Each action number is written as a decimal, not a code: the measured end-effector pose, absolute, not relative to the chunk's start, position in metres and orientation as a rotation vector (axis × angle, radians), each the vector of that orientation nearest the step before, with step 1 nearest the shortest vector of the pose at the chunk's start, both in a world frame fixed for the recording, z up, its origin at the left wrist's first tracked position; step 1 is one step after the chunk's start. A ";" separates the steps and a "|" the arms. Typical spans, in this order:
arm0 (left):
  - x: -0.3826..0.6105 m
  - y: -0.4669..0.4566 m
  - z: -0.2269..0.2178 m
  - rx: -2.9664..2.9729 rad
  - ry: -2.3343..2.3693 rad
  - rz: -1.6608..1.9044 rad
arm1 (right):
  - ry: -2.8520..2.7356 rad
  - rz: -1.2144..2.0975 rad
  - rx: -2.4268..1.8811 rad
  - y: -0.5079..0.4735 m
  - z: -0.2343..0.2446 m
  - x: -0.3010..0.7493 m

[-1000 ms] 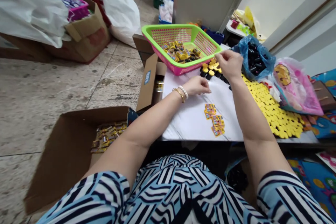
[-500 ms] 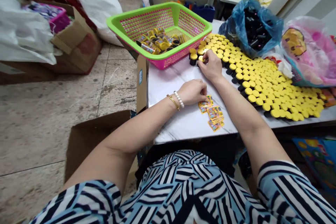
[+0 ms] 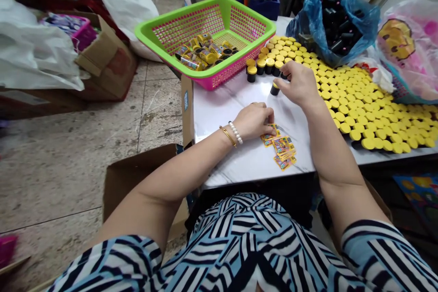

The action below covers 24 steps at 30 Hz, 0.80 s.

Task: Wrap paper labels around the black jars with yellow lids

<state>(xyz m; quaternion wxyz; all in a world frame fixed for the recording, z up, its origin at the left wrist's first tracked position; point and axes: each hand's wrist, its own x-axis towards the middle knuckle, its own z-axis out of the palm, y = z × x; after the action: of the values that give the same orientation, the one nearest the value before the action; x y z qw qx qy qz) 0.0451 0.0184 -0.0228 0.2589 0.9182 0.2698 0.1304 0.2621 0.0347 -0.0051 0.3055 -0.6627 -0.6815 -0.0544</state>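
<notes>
My left hand (image 3: 253, 121), a bracelet at its wrist, rests on the white table with curled fingers on the upper of some small yellow printed labels (image 3: 284, 146). Its fingertips pinch at a label's edge. My right hand (image 3: 300, 83) is by the near edge of the rows of small black pots with yellow lids (image 3: 356, 100). Its thumb touches the lid of a single pot (image 3: 274, 88) that stands apart from the rows, while its forefinger is raised away from the thumb. Another pot (image 3: 251, 74) stands by the basket.
A green and pink basket (image 3: 205, 74) holding several labelled pots sits at the table's back left. Behind the rows are a blue bag (image 3: 308, 27) of black pieces and a pink plastic bag (image 3: 414, 50). An open cardboard box (image 3: 130, 171) is beside the table.
My right hand has moved right, off the pots near the basket. A single pot now stands in front of the rows at its thumb. My left hand stays at the labels.
</notes>
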 end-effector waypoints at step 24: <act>0.030 0.046 -0.006 1.460 0.952 1.097 | -1.345 1.103 -1.423 0.006 0.018 0.215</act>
<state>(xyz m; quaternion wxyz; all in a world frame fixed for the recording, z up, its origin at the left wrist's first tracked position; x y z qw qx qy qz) 0.0295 0.0460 -0.0064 0.5151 0.6078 0.3962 0.4564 0.2154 0.0064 0.0176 0.4323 -0.5711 -0.5397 0.4424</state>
